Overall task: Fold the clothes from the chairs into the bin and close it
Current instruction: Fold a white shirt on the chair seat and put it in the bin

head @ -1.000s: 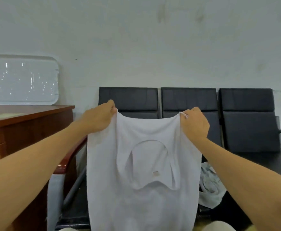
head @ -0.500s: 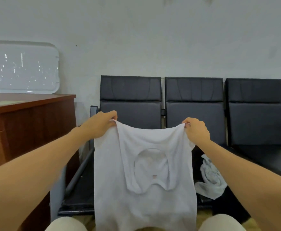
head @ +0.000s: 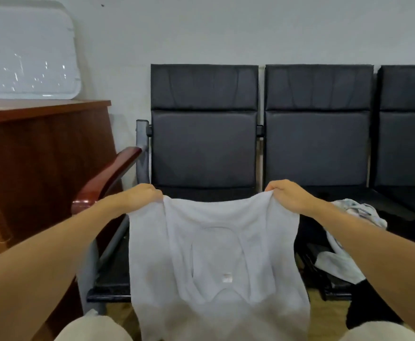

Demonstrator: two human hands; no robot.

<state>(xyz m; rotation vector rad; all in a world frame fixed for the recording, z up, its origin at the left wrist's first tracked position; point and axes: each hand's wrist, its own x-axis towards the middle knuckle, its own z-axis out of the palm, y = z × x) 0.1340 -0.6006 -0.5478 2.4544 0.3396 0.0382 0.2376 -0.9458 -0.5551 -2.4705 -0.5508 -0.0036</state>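
- Leaning against the wall, left of the chairs (head: 204, 148), a clear plastic tray (head: 26, 50) stands on the wooden counter (head: 41, 143).
- Our left grip (head: 142, 196) pinches one top corner of the white shirt (head: 213, 254), in front of the leftmost chair's seat.
- We hold the shirt spread wide; it hangs in front of that chair, down between our knees.
- Our right grip (head: 287, 195) clenches the other top corner, in front of the gap between the first two chairs.
- Crumpled pale clothes (head: 366, 209) lie on the middle chair's seat.
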